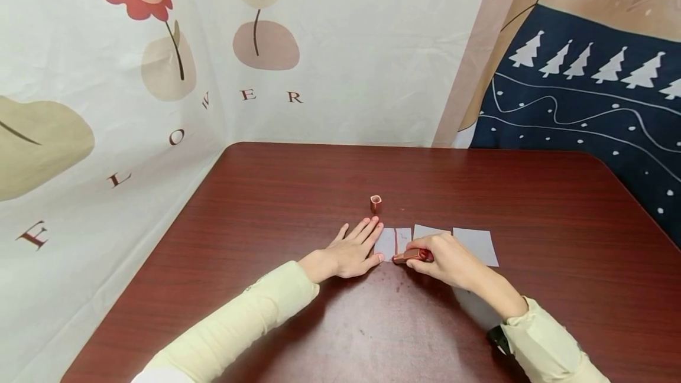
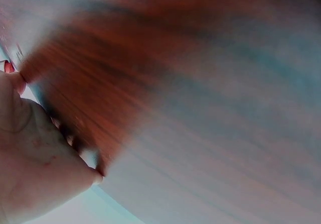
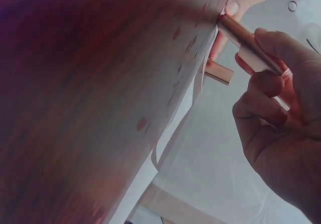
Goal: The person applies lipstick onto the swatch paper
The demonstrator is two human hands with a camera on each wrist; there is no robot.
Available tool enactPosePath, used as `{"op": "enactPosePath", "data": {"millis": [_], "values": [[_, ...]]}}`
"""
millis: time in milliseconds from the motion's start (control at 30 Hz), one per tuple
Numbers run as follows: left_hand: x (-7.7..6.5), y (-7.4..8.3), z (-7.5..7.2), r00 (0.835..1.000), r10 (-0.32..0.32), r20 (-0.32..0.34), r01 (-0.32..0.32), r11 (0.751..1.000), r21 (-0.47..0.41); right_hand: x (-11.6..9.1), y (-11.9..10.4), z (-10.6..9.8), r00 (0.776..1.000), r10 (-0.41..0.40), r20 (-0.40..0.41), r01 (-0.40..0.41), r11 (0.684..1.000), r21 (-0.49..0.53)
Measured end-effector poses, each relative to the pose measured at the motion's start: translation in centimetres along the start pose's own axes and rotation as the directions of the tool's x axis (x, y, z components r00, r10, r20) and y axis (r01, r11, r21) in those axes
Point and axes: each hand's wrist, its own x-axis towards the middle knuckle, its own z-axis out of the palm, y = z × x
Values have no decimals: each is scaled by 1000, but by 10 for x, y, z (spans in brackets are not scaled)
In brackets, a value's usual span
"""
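My left hand (image 1: 351,253) lies flat with fingers spread, its thumb and fingertips on the left edge of a small white paper sheet (image 1: 385,247). In the left wrist view, part of that hand (image 2: 40,158) shows low on the tabletop. My right hand (image 1: 449,259) grips a shiny copper-coloured lipstick (image 1: 416,256), its tip down at the paper's near edge. A red stroke (image 1: 396,238) runs up the sheet from that tip, with fainter red marks to its right. The right wrist view shows thumb and fingers curled round the lipstick (image 3: 253,50).
An uncovered lipstick cap (image 1: 375,204) stands upright, opening upward, just beyond my left fingertips. Two more white sheets lie to the right, one partly behind my right hand (image 1: 425,229) and one farther out (image 1: 476,247). Small reddish smudges (image 3: 142,123) dot the dark red-brown table (image 1: 298,194).
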Motion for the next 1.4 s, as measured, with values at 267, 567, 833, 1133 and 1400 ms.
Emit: {"op": "enactPosePath", "data": {"millis": [267, 567, 833, 1133, 1400], "values": [[-1, 1, 0, 1000, -11, 2, 11, 1000, 17, -1, -1, 0, 1000, -3, 5, 3, 1000, 9], [-2, 5, -2, 1000, 4, 0, -4, 1000, 3, -14, 3, -16, 994, 85, -68, -73, 985, 159], [-7, 6, -3, 1000, 2, -3, -2, 1000, -19, -31, 6, -28, 973, 192, -126, -170, 971, 170], [-7, 7, -3, 999, 31, -13, -31, 999, -38, -32, 7, -29, 969, 233, -77, -196, 924, 328], [-9, 13, -13, 993, 83, -89, -90, 993, -73, -44, 29, -46, 912, 396, -106, -286, 800, 528]]}}
